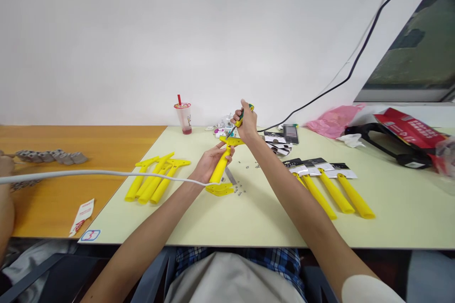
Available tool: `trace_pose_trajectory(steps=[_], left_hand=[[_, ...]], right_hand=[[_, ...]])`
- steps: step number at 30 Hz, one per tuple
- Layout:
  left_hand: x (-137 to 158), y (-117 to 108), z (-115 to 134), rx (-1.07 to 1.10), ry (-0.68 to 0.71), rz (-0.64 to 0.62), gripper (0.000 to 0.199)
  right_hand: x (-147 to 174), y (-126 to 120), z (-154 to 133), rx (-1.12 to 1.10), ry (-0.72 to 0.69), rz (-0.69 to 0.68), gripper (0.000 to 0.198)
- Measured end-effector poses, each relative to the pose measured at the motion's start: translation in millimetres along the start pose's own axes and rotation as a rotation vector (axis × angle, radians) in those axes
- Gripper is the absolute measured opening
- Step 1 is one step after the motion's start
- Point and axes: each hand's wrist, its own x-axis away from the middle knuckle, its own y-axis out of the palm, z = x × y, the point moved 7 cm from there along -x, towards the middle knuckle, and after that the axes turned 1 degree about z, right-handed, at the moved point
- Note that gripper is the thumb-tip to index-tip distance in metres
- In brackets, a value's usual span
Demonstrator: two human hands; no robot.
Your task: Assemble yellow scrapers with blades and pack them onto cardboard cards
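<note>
My left hand is wrapped around the handle of a yellow scraper, its wide head pointing away from me. In my right hand is a screwdriver with a green and yellow grip, slanting down so that its tip meets the scraper's head; whether a screw sits under the tip is too small to tell. Below the scraper lie loose yellow head pieces, a flat metal strip and several small metal parts.
Several yellow scraper handles lie to the left, more with card tags to the right. A drink cup stands at the back. A white cable crosses before my left forearm. A co-worker's hand shows far left.
</note>
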Motion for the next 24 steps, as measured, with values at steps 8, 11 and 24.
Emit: trace_pose_trajectory(steps=[8,11,24], left_hand=[[-1.5,-4.5,-0.6,0.015,0.009,0.039,0.052],[-1.9,-6.2,-0.9,0.001,0.010,0.046,0.054],[-1.0,-3.7,0.8,0.003,0.025,0.051,0.060]], right_hand=[[12.8,22.1,-3.2,0.213,-0.139,-0.285,0.032],[18.2,26.4,-4.2,0.310,-0.125,-0.378,0.030],[34.1,37.6,-36.9,0.603,-0.214,-0.548,0.040]])
